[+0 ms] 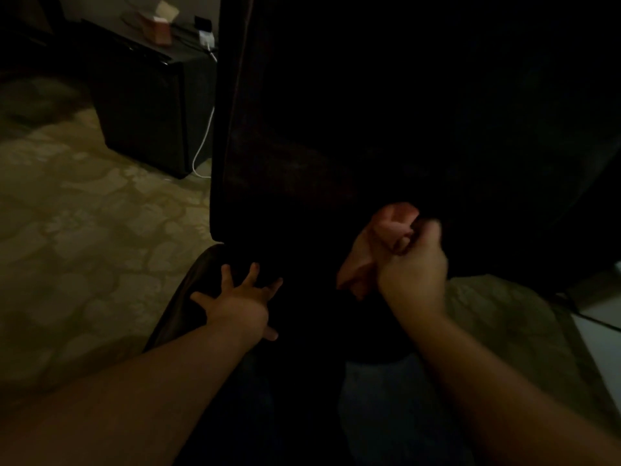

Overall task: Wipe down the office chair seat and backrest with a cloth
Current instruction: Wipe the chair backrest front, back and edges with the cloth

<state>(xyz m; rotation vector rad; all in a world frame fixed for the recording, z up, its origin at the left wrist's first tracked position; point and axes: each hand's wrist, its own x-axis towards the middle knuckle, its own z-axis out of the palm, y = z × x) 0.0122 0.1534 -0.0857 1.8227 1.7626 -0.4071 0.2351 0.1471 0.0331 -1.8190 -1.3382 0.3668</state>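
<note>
Pink cloth [366,253] bunched in the right hand's [411,264] curled grip against the dark backrest [336,112]

A dim, mottled beige floor [84,237] fills the left of the scene and shows again at the near right. At the far left stands a dark, boxy cabinet [148,112]. On its top sits a small open cardboard box [161,26], and just right of that a white charger [205,38]. From the charger a white cable [205,139] hangs down the cabinet's right side and reaches the floor.
</note>
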